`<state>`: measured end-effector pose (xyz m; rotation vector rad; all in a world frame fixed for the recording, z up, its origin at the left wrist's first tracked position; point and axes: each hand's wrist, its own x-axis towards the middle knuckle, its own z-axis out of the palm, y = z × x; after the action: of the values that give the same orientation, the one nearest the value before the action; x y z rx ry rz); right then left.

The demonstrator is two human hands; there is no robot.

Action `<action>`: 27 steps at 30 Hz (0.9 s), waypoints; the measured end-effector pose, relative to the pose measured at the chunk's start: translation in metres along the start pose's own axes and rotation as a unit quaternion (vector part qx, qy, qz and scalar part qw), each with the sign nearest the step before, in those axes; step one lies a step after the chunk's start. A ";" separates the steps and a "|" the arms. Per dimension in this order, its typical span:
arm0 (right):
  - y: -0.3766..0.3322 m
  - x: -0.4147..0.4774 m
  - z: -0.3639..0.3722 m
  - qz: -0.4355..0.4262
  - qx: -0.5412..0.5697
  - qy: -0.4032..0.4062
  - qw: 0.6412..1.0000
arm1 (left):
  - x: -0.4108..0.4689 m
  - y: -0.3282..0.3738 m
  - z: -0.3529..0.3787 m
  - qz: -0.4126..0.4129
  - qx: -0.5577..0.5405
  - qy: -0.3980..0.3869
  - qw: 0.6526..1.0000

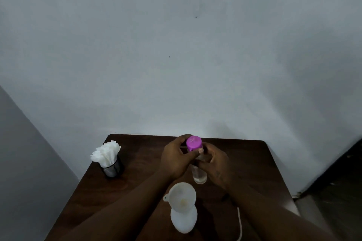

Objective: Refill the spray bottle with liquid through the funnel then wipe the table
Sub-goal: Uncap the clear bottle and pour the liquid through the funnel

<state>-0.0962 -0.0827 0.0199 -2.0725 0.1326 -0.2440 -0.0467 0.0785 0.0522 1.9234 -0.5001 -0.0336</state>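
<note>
A clear bottle (199,176) with a purple cap (193,143) stands upright near the middle of the dark wooden table (254,162). My left hand (176,160) grips the purple cap, thumb across its front. My right hand (214,164) holds the clear body just below the cap. Nearer to me stands a white spray bottle (183,219) with a white funnel (181,196) seated in its neck. A thin white tube (240,225) lies on the table to its right; the spray head is out of sight.
A black mesh holder (111,168) stuffed with white tissues (105,152) stands at the table's left side. A pale wall runs right behind the table's far edge. Dark floor shows to the right.
</note>
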 end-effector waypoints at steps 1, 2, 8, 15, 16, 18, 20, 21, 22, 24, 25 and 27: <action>0.002 -0.002 -0.003 0.001 0.002 0.011 1.000 | 0.000 0.003 0.003 0.003 -0.014 -0.013 1.000; 0.005 -0.005 -0.006 0.004 0.003 0.022 1.000 | 0.000 0.006 0.006 0.006 -0.024 -0.022 0.999; 0.004 -0.021 -0.014 0.007 0.016 0.057 0.998 | -0.008 0.015 0.023 0.005 -0.066 -0.031 0.997; 0.001 -0.038 -0.016 -0.023 0.026 0.072 0.997 | -0.024 0.013 0.034 -0.015 -0.110 0.011 0.994; 0.000 -0.040 -0.014 -0.025 0.029 0.076 0.996 | -0.026 0.013 0.036 -0.016 -0.110 0.019 0.994; -0.005 -0.044 -0.013 -0.029 0.025 0.083 0.996 | -0.030 0.014 0.037 -0.016 -0.108 0.037 0.993; -0.006 -0.046 -0.012 -0.037 0.027 0.091 0.995 | -0.032 0.015 0.039 -0.019 -0.114 0.050 0.992; -0.007 -0.048 -0.012 -0.043 0.030 0.096 0.994 | -0.033 0.016 0.040 -0.022 -0.118 0.054 0.991; -0.007 -0.049 -0.011 -0.045 0.029 0.099 0.994 | -0.034 0.017 0.041 -0.024 -0.121 0.058 0.991; -0.011 -0.053 -0.009 -0.047 0.034 0.107 0.993 | -0.036 0.019 0.043 -0.030 -0.129 0.071 0.989; -0.014 -0.055 -0.009 -0.049 0.041 0.112 0.992 | -0.037 0.020 0.045 -0.034 -0.134 0.079 0.987; -0.017 -0.058 -0.007 -0.050 0.055 0.127 0.989 | -0.039 0.023 0.049 -0.042 -0.142 0.097 0.984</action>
<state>-0.1540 -0.0690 0.0317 -1.9348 0.1651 -0.5656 -0.1020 0.0420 0.0454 1.6458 -0.2666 0.0275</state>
